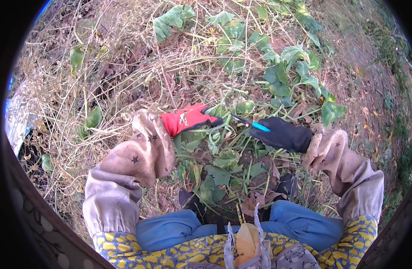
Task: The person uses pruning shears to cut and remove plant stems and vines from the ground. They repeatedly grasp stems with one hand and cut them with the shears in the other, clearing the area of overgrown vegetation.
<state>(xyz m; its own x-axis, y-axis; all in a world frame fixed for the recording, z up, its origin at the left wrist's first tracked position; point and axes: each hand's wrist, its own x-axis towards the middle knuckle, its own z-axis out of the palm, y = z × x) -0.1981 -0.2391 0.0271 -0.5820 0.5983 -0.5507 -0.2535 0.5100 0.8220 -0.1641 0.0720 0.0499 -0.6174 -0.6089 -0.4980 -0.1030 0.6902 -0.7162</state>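
Observation:
My left hand (189, 119), in a red glove with dark fingertips, is closed on a green vine stem (226, 120) with a leaf beside the fingers. A black glove covers my right hand (284, 134), which grips a pair of pruning shears (261, 127) with teal handles. Their dark blades point left toward the stem, close to it; whether they touch it I cannot tell. Cut-looking stems and broad green leaves (219, 174) lie tangled beneath both hands. Part of the shears is hidden inside my right hand.
Dry, straw-coloured vines (121, 76) cover the ground ahead and to the left. Large leafy vines (277, 78) spread at the far right. My dark shoes (286, 184) stand among the leaves just below my hands. A pale sheet-like thing (18, 119) lies at the left edge.

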